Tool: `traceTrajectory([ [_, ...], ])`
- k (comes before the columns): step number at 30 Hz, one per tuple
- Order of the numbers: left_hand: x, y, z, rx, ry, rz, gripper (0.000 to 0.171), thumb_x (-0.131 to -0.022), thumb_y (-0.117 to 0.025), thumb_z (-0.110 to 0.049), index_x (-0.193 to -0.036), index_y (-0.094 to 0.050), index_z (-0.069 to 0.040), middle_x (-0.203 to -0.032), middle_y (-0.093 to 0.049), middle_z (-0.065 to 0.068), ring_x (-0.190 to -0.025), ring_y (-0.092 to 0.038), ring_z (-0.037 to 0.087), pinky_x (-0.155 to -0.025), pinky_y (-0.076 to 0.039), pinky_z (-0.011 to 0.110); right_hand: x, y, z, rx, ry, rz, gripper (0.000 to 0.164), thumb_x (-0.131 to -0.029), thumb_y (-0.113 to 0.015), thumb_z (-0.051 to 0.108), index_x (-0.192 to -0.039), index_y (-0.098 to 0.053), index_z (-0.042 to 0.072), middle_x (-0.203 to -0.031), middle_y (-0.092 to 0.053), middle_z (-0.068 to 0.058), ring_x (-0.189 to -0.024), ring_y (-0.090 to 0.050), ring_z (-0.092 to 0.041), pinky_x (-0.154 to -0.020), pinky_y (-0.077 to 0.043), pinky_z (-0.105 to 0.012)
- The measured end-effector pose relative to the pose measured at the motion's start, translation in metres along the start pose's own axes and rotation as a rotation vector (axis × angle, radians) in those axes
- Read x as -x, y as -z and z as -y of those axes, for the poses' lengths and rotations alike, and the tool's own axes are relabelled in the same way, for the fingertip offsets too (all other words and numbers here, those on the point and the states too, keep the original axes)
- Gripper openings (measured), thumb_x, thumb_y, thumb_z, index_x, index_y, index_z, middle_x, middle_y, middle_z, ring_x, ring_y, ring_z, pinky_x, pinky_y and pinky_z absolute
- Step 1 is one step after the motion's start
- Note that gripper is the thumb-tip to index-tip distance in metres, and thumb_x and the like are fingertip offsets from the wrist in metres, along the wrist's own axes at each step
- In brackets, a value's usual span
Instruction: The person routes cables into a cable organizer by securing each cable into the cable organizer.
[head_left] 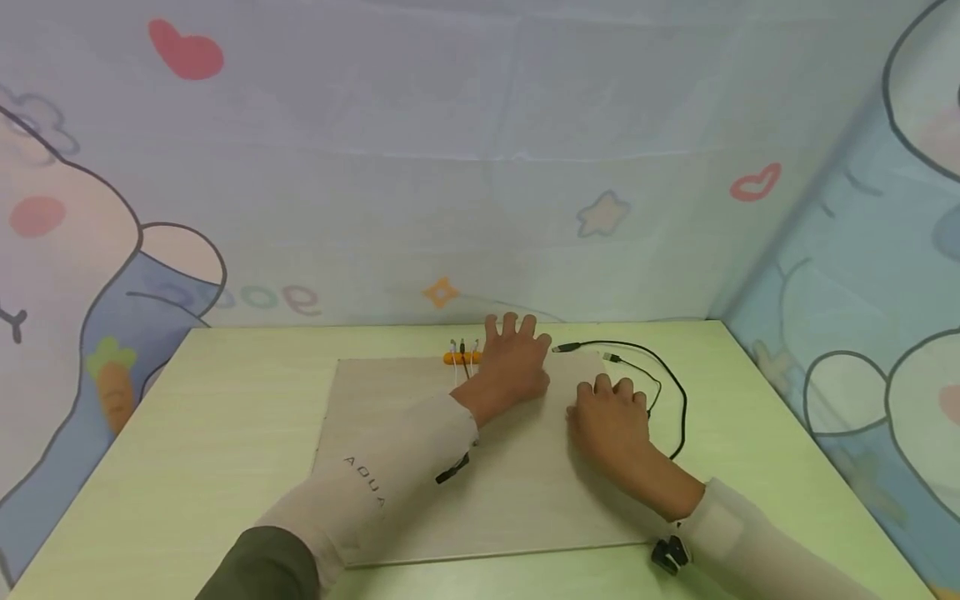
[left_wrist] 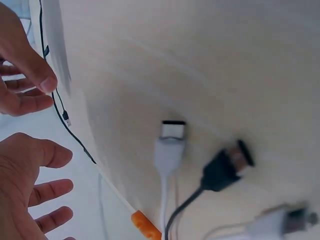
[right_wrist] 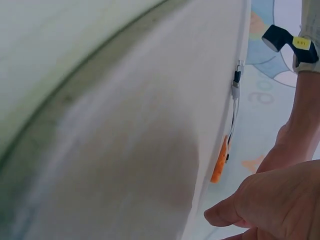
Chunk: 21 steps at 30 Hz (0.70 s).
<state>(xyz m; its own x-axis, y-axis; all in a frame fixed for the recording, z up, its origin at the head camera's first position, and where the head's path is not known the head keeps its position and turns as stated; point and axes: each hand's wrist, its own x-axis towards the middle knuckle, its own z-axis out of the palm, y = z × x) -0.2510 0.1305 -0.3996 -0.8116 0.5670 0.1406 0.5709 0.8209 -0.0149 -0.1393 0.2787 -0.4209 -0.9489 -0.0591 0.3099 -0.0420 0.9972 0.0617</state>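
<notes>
An orange cable holder (head_left: 452, 358) lies at the back edge of a pale board, with white and black cables in it. Just right of that holder, my left hand (head_left: 512, 362) hovers with spread, slightly bent fingers and nothing in its grasp. My right hand (head_left: 611, 421) is above the board's right part, fingers loosely bent, holding nothing visible. Close up in the left wrist view are a white cable plug (left_wrist: 170, 152), a black cable plug (left_wrist: 222, 167) and another white plug (left_wrist: 275, 225). Behind the right hand lies a loose black cable (head_left: 667, 375) with a USB plug.
The pale board (head_left: 525, 500) covers the middle of a light wooden table (head_left: 187, 450). A second, thinner black cable (head_left: 637, 367) curves beside the right hand. A printed cloth (head_left: 375, 183) hangs behind and around the table. Each wrist wears a small black camera (head_left: 670, 554).
</notes>
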Motion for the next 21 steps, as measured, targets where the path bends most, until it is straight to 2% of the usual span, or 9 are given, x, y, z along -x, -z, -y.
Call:
traceTrajectory([
  [8,-0.015,-0.007,-0.013,-0.038,0.002,0.014,0.032,-0.106,-0.063,-0.037,-0.133,-0.073,-0.023,-0.148,-0.061,0.005,-0.142,-0.052,0.036,-0.125,-0.033,0.066,0.005,0.001,-0.003,-0.013,-0.026,-0.023,0.033,-0.098,-0.083,0.016,-0.083,-0.06,-0.002,-0.091,-0.061,-0.023,-0.088,-0.061,-0.05,-0.067,-0.051,-0.061],
  [12,-0.019,-0.011,-0.019,-0.008,-0.011,-0.001,0.038,-0.106,-0.064,-0.039,-0.139,-0.073,-0.023,-0.149,-0.061,0.005,-0.143,-0.053,0.035,-0.124,-0.033,0.066,0.008,0.001,-0.005,-0.001,-0.032,-0.035,0.029,-0.099,-0.075,0.007,-0.078,-0.056,-0.001,-0.088,-0.06,-0.024,-0.09,-0.06,-0.05,-0.067,-0.05,-0.06],
  [16,-0.024,-0.014,-0.025,0.006,-0.023,0.008,0.043,-0.107,-0.063,-0.039,-0.148,-0.07,-0.025,-0.152,-0.06,0.004,-0.147,-0.052,0.035,-0.125,-0.032,0.065,0.011,0.001,-0.011,0.013,-0.056,-0.01,0.025,-0.1,-0.067,0.003,-0.078,-0.055,-0.001,-0.092,-0.062,-0.026,-0.101,-0.059,-0.053,-0.072,-0.051,-0.064],
  [21,-0.031,-0.016,-0.035,-0.018,-0.035,0.016,0.041,-0.109,-0.062,-0.04,-0.147,-0.071,-0.028,-0.148,-0.06,0.002,-0.147,-0.051,0.034,-0.124,-0.033,0.062,0.015,0.002,-0.022,0.029,-0.089,0.042,0.021,-0.1,-0.067,0.006,-0.084,-0.06,-0.004,-0.1,-0.064,-0.029,-0.114,-0.057,-0.056,-0.085,-0.052,-0.072],
])
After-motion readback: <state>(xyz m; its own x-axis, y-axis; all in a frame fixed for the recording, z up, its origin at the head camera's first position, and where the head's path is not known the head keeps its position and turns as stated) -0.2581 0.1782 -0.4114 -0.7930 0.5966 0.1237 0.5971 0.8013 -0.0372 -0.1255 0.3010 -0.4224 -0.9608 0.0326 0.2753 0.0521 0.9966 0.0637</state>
